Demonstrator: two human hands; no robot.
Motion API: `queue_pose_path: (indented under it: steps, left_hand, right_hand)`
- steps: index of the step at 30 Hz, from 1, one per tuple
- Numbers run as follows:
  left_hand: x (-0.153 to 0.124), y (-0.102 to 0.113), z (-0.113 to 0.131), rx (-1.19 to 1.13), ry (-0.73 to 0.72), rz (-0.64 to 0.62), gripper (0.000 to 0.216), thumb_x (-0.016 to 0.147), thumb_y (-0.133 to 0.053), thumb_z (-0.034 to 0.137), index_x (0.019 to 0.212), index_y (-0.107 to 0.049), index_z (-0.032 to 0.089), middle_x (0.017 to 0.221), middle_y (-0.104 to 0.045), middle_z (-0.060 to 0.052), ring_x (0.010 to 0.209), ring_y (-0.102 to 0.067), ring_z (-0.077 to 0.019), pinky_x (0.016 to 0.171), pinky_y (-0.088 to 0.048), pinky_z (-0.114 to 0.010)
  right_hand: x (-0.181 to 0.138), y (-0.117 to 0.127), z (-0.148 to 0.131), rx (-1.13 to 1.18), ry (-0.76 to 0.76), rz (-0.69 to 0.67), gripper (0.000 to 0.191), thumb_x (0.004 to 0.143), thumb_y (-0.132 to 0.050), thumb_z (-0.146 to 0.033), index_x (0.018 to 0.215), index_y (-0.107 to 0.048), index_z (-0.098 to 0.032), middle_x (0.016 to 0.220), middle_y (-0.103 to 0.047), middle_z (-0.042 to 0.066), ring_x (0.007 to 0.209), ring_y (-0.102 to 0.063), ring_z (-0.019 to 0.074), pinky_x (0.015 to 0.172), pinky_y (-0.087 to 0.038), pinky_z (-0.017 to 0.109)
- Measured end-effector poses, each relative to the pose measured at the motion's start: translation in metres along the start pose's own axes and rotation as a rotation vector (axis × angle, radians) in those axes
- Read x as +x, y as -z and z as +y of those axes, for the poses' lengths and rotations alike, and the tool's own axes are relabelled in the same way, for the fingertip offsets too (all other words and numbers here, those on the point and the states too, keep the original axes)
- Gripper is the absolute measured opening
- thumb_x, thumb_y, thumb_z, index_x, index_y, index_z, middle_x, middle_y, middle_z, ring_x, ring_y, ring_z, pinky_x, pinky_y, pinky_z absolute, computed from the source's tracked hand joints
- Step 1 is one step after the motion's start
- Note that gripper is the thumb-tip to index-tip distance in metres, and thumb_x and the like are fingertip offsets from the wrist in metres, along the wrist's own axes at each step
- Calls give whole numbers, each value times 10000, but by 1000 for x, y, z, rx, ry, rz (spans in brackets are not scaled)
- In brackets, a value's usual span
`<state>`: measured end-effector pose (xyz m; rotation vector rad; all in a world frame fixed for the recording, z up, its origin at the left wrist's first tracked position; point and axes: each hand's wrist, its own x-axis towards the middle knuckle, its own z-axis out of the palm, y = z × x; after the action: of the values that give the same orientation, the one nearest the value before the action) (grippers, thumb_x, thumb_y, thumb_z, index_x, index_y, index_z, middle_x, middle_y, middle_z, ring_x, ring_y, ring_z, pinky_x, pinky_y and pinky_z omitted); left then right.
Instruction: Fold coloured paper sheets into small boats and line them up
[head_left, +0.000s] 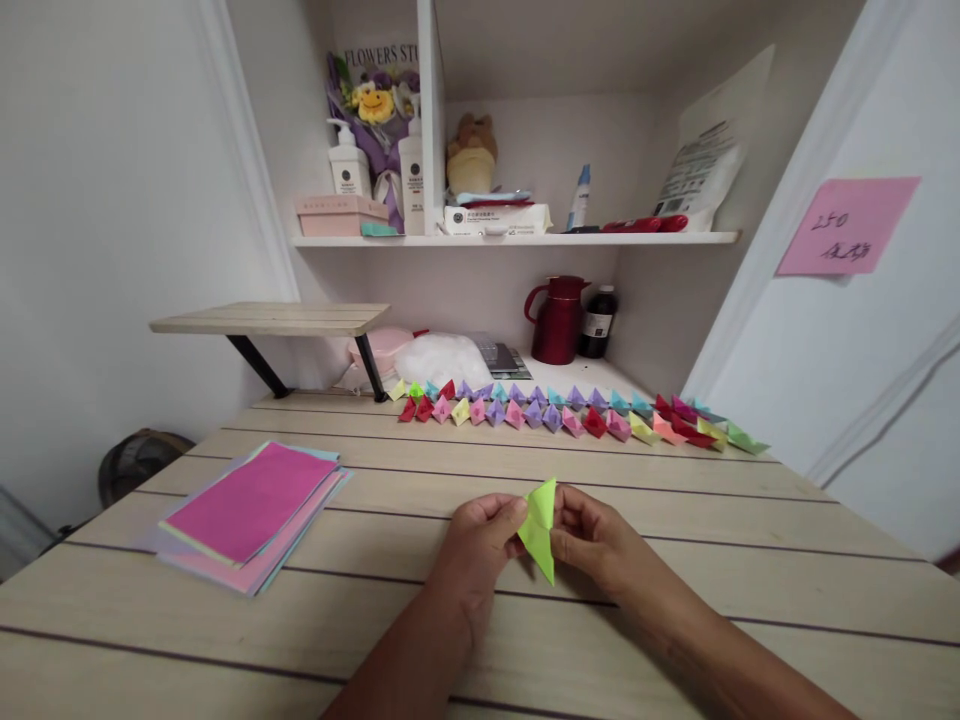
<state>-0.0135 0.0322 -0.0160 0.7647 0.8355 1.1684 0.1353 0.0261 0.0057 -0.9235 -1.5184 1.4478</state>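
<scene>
Head | left hand (478,532), right hand (596,530) | curled nearly closed, pinching green paper (541,525)

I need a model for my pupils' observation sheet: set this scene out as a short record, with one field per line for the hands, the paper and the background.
Left hand: left hand pinches the folded green paper at its left side
Right hand: right hand at that paper's right edge, fingertips partly hidden
Paper stack: paper stack on the table, left; magenta sheet on top
Finished pieces: folded paper pieces, many colours, two rows along the back
Behind: red jug beside a dark bottle
Right wall: pink note with handwriting
</scene>
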Motion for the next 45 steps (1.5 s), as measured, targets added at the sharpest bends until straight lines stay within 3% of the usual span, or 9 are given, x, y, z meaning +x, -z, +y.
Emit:
queue_pose_path:
  steps: [4,9,14,24,28,31,34,38,45]
  left_hand:
    - [-4,-3,-2,278,-161,72,273,681,-714,377,791,-609,151,709,-605,-21,642,-574,-145,663,-472,-296]
    - [-16,-13,6,866,-666,406,266,645,-695,112,809,-516,219,984,-520,-30,913,-552,-186,833,-436,-329]
    - [-18,-11,13,1246,-716,280,150,755,-609,117,691,-522,222,837,-586,-13,851,-548,-198,791,-367,-334]
    - [-19,-13,6,1213,-494,-72,380,960,-278,352,646,-452,230,583,-537,13,574,-513,-158,601,-311,-287]
    - [-21,-15,9,1233,-519,-87,407,969,-253,353,654,-477,225,622,-577,-2,626,-548,-171,653,-330,-300]
    - [-17,-11,6,1316,-533,26,159,905,-467,334,846,-560,219,725,-628,-15,696,-581,-196,693,-350,-316]
    - [-15,-8,2,1358,-610,206,336,775,-676,312,1053,-524,199,863,-634,-42,795,-603,-224,697,-390,-318]
    - [-18,-12,1,1411,-865,344,264,770,-677,181,981,-520,189,948,-600,-58,827,-597,-213,704,-431,-321]
    - [-26,-25,-2,1487,-1114,107,138,884,-509,129,780,-569,198,793,-601,-15,768,-577,-182,765,-437,-354]
  right_hand:
    - [0,-2,1,-23,-36,1,295,692,-713,-365,750,-475,-202,650,-514,-50,619,-497,123,605,-396,247]
    - [0,0,8,-195,27,52,192,748,-617,-296,723,-451,-203,602,-449,-66,571,-423,107,534,-327,223]
    - [-2,-2,5,-422,93,131,158,756,-538,-261,678,-407,-221,592,-398,-69,570,-391,118,524,-315,228]
    - [-4,2,-4,-741,119,286,119,741,-493,-223,665,-400,-228,575,-444,-57,535,-411,127,518,-315,239]
    - [-3,5,-2,-791,127,303,100,727,-493,-219,665,-415,-227,571,-471,-53,528,-426,127,516,-314,235]
    - [-1,9,1,-769,107,314,57,714,-492,-210,678,-449,-220,591,-514,-43,538,-450,129,517,-321,232]
    - [4,16,5,-728,56,346,25,688,-505,-203,692,-484,-215,607,-554,-37,544,-480,134,503,-317,228]
    - [8,21,9,-708,-14,378,32,669,-513,-198,692,-501,-216,587,-572,-37,519,-501,136,488,-311,228]
    - [7,18,6,-765,10,379,65,685,-511,-209,647,-460,-223,585,-556,-29,540,-484,139,509,-313,231]
